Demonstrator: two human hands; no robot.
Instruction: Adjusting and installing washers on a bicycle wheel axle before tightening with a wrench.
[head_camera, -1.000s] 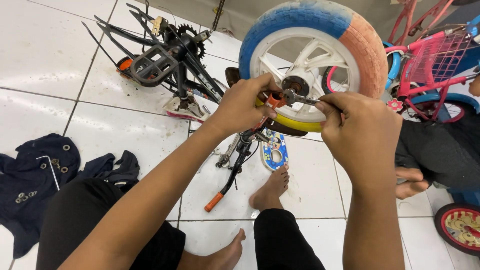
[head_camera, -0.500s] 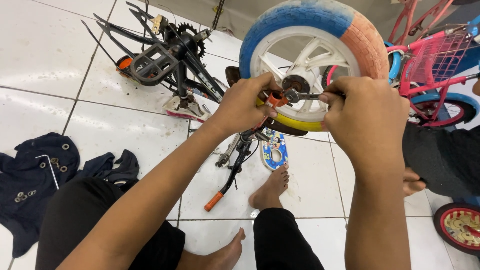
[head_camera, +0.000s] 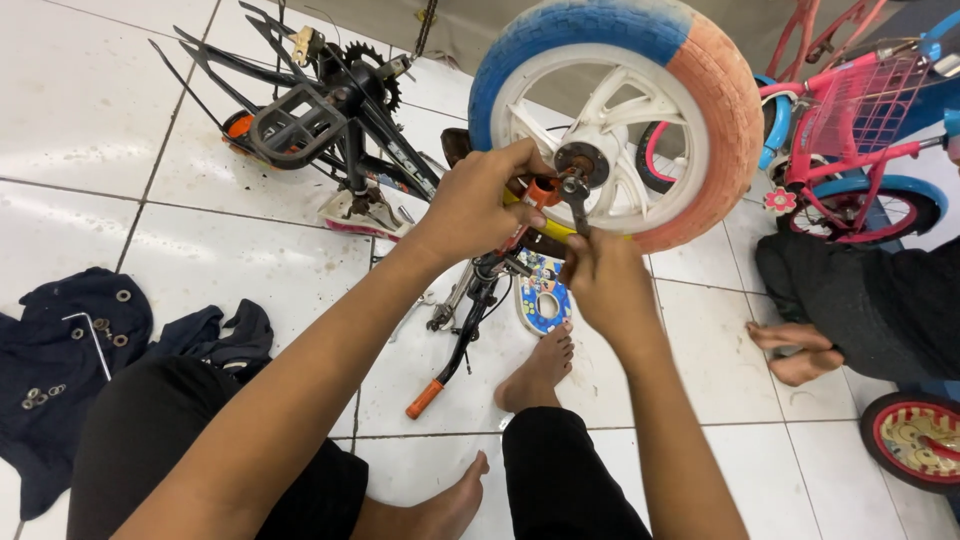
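Note:
An upturned small bicycle lies on the tiled floor, its white wheel (head_camera: 690, 130) with a blue and orange tyre raised toward me. My left hand (head_camera: 475, 205) grips the orange fork end (head_camera: 540, 190) beside the wheel hub (head_camera: 580, 160). My right hand (head_camera: 605, 280) holds a dark metal wrench (head_camera: 577, 200) whose head sits on the axle nut at the hub. The black pedal (head_camera: 295, 125) and chainring (head_camera: 365, 60) stand up at the far left. The handlebar with an orange grip (head_camera: 425, 400) rests on the floor near my bare foot (head_camera: 535, 370).
A dark cloth (head_camera: 60, 340) at the left carries washers, nuts and a hex key (head_camera: 95, 340). A pink bicycle with a basket (head_camera: 860, 110) stands at the right. Another person sits there, legs in black and bare feet (head_camera: 795, 350) showing. A red small wheel (head_camera: 915, 440) lies at bottom right.
My right hand has dropped from level with the hub to below it, swinging the wrench handle downward. The left hand keeps its grip at the fork end.

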